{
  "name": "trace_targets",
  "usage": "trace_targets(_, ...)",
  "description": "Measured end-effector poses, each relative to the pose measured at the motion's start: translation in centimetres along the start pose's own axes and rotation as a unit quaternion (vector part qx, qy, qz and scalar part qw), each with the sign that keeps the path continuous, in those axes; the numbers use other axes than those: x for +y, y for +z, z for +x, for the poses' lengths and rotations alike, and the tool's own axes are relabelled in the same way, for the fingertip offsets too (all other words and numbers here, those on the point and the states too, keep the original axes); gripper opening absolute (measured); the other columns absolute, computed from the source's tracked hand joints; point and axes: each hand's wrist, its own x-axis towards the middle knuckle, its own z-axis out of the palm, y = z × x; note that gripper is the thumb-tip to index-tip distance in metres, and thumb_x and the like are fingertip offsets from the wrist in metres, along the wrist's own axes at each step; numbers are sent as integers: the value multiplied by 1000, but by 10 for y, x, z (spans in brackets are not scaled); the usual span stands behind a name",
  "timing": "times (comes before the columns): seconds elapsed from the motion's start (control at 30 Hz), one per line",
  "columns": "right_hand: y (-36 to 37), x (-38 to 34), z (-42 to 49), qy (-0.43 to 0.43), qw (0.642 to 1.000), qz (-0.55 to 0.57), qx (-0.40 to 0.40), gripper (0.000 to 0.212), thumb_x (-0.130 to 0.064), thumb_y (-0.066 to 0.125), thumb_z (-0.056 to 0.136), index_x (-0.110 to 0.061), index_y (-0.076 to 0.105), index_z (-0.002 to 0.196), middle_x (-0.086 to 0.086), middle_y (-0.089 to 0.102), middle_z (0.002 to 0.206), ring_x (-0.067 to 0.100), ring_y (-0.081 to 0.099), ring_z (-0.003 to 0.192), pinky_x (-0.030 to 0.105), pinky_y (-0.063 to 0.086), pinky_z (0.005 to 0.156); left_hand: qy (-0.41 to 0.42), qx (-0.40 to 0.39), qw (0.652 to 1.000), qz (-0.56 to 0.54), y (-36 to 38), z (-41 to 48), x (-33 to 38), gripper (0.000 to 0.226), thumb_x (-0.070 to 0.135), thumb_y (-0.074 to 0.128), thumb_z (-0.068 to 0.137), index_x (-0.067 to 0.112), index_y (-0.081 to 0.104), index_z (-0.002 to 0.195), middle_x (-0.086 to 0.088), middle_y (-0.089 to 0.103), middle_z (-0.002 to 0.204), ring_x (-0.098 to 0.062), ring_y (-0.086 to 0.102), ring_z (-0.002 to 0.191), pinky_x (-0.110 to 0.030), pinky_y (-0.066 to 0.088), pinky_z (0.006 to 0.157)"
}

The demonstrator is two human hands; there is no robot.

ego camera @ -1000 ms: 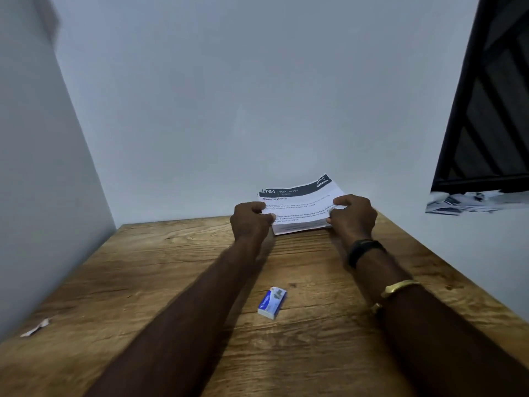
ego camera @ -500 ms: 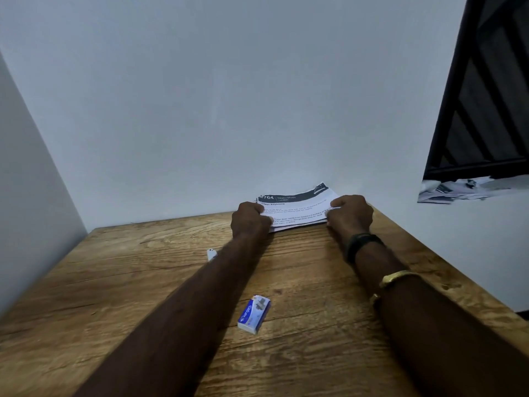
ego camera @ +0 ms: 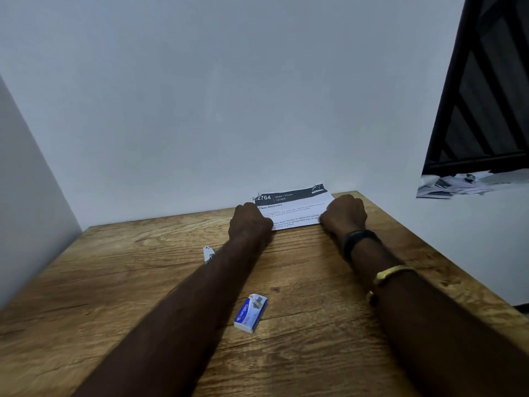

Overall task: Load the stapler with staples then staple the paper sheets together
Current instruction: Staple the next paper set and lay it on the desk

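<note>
paper sheets [ego camera: 294, 209] lie at the far table [ego camera: 114, 270] edge, left hand [ego camera: 249, 220] and right hand [ego camera: 345, 213] closed on their near corners. staple box [ego camera: 251, 312] sits untouched nearby; small white thing [ego camera: 208, 254], perhaps the stapler, too; loading and stapling remain.

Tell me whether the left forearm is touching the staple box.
Apart. The head view shows a strip of bare wooden table between the left forearm and the staple box, which lies just to its right.
</note>
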Motion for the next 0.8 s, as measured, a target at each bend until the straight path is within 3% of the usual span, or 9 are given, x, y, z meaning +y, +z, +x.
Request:
trace_targets(0.1,-4,2,-5,-28,999,-17,-2,29,-15,69,86,-9,68,115,18,53,134,37,59,115,34,49,93,4,5,1000,3,-8,-3,-2,33,19,64,83,2,67,110,-19,66,121,-36,64,111,-35,47,80)
trace_targets(0.17,-9,1,-11,-57,998,0,25,33,-13,70,86,-12,69,119,18,48,136,40,62,111,36,51,95,11,41,999,-20,-16,-7,-5,35,21,63,84,9,68,117,-12,64,129,-33,62,119,-34,48,90)
trace_targets(0.27,-16,-13,-27,-130,990,28,34,25,-15,73,85,-19,75,109,10,62,126,33,65,109,33,50,88,17,96,993,-69,-32,-17,-10,30,21,63,85,19,74,113,-4,71,125,-27,64,118,-34,50,97)
trace_targets(0.37,-19,-36,-52,-190,981,24,-34,15,-13,67,82,-18,81,84,0,78,96,24,70,98,28,52,78,16,110,990,-89,-49,-30,-18,19,19,63,84,18,80,92,-2,79,103,-26,71,102,-27,50,79)
trace_targets(0.57,-19,-67,-109,-279,946,15,-163,12,-10,71,79,-15,81,74,-1,78,81,22,73,85,40,61,78,11,96,993,-66,-72,-59,-35,8,19,72,82,15,79,82,-2,80,93,-22,73,93,-27,52,74)
trace_targets(0.7,-19,-72,-138,-283,932,-12,-224,11,-7,73,82,-11,80,75,5,77,74,27,77,73,36,65,68,-2,76,996,-42,-81,-80,-48,10,20,74,78,15,78,85,-6,79,91,-26,74,93,-33,59,81)
trace_targets(0.8,-22,-73,-155,-264,931,-39,-249,7,-13,78,82,-9,79,76,10,78,77,27,78,71,35,65,66,-9,68,998,-5,-86,-92,-57,25,29,78,79,17,76,101,-7,76,107,-26,70,106,-32,55,87)
